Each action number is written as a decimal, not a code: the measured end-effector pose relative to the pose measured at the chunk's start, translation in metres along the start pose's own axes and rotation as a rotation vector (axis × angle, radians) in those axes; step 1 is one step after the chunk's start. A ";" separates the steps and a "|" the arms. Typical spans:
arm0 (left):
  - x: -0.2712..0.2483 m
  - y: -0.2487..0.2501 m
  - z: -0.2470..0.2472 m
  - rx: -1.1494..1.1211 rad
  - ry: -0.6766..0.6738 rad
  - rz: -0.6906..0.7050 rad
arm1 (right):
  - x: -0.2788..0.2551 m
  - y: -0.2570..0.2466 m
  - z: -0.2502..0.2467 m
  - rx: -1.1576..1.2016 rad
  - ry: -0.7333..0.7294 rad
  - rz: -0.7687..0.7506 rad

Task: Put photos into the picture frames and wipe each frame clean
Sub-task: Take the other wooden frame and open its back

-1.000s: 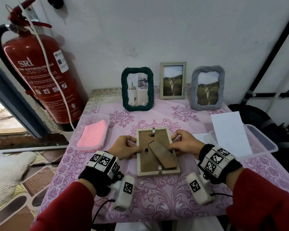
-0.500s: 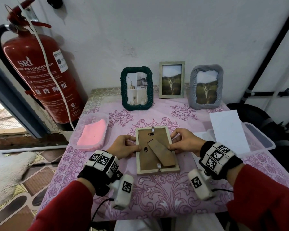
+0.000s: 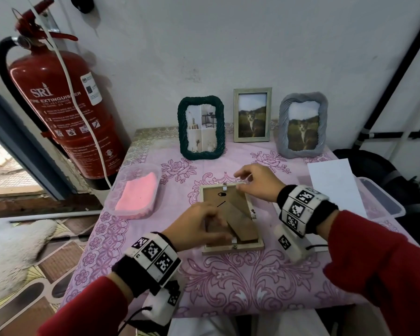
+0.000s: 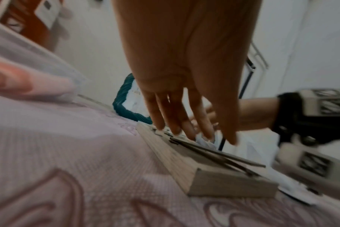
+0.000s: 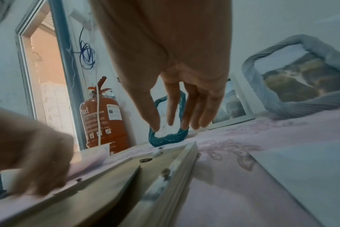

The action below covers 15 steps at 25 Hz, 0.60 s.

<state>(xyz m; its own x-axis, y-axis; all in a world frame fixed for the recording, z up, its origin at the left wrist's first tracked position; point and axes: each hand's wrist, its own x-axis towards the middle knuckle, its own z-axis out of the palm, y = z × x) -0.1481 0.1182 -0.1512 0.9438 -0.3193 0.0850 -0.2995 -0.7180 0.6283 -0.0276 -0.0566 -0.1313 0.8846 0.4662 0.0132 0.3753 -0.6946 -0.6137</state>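
A light wooden picture frame (image 3: 233, 248) lies face down on the pink tablecloth, its brown back board (image 3: 230, 202) and folded stand (image 3: 243, 224) facing up. My left hand (image 3: 199, 226) lies over the board's lower left, with straight fingers (image 4: 184, 130) touching the back of the frame (image 4: 184, 165). My right hand (image 3: 255, 183) hovers at the frame's top right corner. Its fingers (image 5: 196, 116) hang straight and hold nothing above the frame's far edge (image 5: 175, 176). Three frames with photos stand at the back: green (image 3: 201, 128), thin wooden (image 3: 252, 115) and grey (image 3: 303, 126).
A pink cloth (image 3: 137, 195) lies in a clear tub at the left. A white sheet (image 3: 335, 187) rests on a plastic tub (image 3: 383, 202) at the right. A red fire extinguisher (image 3: 66, 112) stands beside the table's left back corner.
My left hand has moved from the frame's left edge onto the back board. My right hand has moved from the right edge up to the top right corner.
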 end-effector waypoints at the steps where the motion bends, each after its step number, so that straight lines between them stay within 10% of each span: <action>1: -0.001 0.002 0.001 0.032 -0.082 0.028 | 0.006 -0.002 0.001 -0.008 -0.037 -0.014; 15: -0.005 0.008 0.004 0.126 -0.277 -0.105 | 0.039 -0.011 0.023 -0.406 -0.040 0.021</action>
<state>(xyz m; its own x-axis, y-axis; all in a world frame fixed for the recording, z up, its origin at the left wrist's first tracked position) -0.1553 0.1121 -0.1496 0.9018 -0.3830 -0.2001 -0.2333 -0.8213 0.5206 -0.0039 -0.0180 -0.1423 0.8845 0.4654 -0.0315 0.4436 -0.8601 -0.2518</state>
